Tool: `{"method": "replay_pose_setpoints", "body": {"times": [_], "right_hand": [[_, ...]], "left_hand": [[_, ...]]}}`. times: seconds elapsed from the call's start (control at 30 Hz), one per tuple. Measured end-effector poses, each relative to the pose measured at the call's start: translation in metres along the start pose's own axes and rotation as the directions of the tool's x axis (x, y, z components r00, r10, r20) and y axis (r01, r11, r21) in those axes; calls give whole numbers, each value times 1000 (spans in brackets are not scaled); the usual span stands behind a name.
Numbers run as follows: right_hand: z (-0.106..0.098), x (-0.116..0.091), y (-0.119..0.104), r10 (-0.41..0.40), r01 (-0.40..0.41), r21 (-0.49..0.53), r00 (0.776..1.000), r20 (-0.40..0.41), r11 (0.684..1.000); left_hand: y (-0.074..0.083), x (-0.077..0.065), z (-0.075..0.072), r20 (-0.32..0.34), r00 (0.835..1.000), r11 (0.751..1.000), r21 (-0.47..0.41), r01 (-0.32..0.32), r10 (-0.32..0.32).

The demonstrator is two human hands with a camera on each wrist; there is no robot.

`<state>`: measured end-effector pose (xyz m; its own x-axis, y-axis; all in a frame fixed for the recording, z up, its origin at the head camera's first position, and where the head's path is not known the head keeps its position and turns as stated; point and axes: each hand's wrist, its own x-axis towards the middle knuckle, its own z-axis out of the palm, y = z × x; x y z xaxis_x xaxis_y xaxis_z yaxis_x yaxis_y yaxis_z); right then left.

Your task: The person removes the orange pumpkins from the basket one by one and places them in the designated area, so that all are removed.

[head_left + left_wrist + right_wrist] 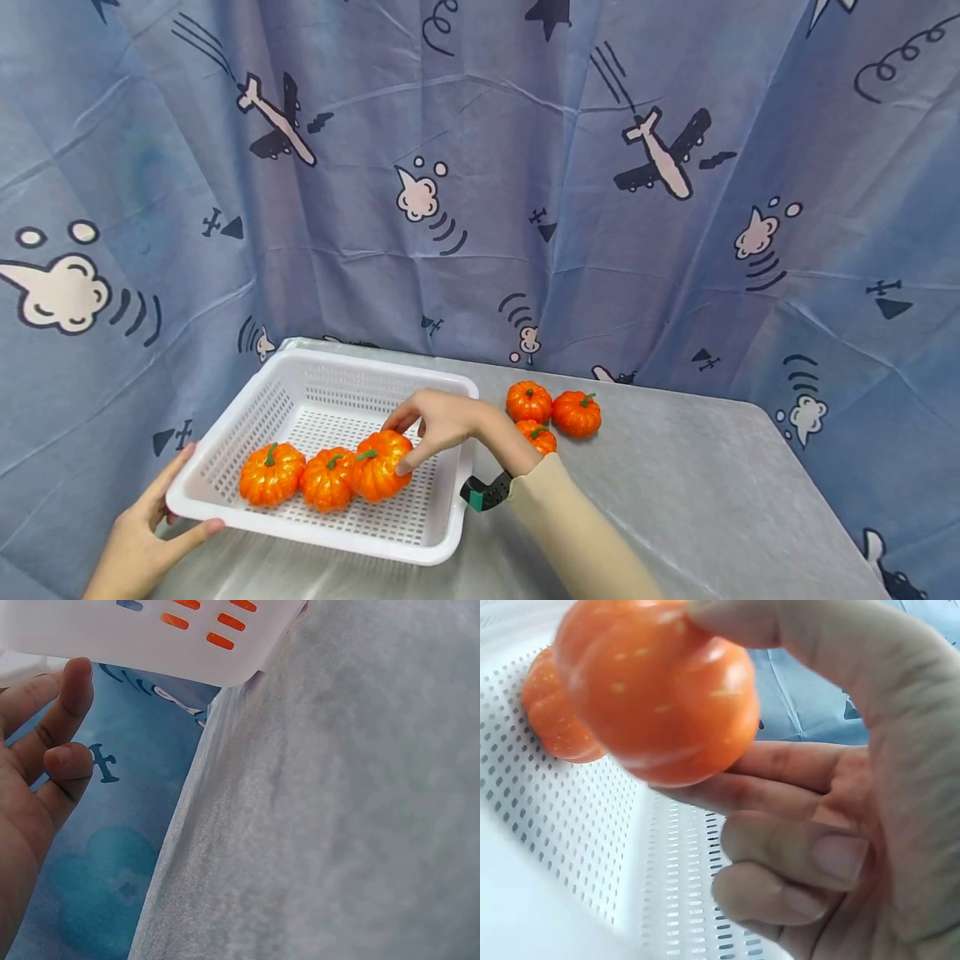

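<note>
In the head view my right hand point(442, 421) is inside the white plastic basket point(330, 540), pinching a small orange pumpkin point(378, 475) between thumb and fingers. The right wrist view shows the pumpkin point(656, 690) up close, its thumb on top and two fingers beneath, the other fingers curled in. Two more pumpkins, one at the left point(272, 477) and one in the middle point(327, 483), lie in a row beside it on the perforated floor. My left hand point(150, 529) holds the basket's near left corner, thumb along the front rim, fingers at the left side.
On the grey tabletop point(675, 483), right of the basket, three more pumpkins sit together, the nearest point(537, 435) partly hidden by my right forearm. A blue patterned curtain point(480, 208) hangs behind the table and along its sides.
</note>
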<state>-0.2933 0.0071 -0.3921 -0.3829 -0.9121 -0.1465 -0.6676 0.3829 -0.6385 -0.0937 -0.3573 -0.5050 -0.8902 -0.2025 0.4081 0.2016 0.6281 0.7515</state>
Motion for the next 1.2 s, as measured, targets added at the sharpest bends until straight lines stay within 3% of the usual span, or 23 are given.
{"method": "replay_pose_setpoints", "body": {"times": [0.2,0.37,0.63,0.93,1.2], "right_hand": [[3,-12,2,-10,14,22,988,-151,1000],[9,-23,4,42,-27,52,948,-315,998],[25,-38,-1,100,-66,94,895,-434,993],[44,-49,-9,236,-128,230,809,-538,965],[61,-56,-16,299,-112,311,694,-655,944]], "left_hand": [[-1,0,0,-2,1000,1000,-10,-9,9],[-2,0,0,-1,1000,1000,-19,-10,10],[-1,0,-1,1,1000,1000,-4,-7,7],[0,1,-1,12,1000,1000,7,25,-25],[0,0,-1,19,998,998,22,51,-51]]}}
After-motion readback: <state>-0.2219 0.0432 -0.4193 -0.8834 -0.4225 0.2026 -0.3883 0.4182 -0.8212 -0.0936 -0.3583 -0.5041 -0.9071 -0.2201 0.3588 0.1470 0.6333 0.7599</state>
